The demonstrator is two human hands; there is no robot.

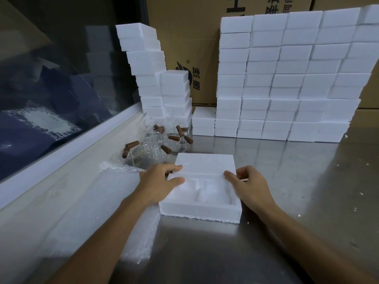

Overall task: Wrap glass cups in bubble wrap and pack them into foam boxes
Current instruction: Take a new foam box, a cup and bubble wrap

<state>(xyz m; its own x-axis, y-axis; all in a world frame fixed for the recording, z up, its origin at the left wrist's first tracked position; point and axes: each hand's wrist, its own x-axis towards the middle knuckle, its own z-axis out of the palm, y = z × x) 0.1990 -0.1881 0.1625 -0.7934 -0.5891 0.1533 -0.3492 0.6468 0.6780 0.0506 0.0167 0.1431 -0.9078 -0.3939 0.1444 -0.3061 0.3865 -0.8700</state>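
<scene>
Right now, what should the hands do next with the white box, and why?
Probably lift the foam lid away. Both the left hand and right hand grip its near edge, and the foam box underneath looks empty, waiting for a glass cup.

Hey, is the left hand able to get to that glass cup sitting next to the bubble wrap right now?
Probably yes. The left hand grips the foam lid, so it must let go first. The nearest glass cup stands just beyond it by the bubble wrap, with nothing between.

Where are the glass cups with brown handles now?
In the head view, the glass cups stand left of centre on the metal table, before the leaning foam stack.
</scene>
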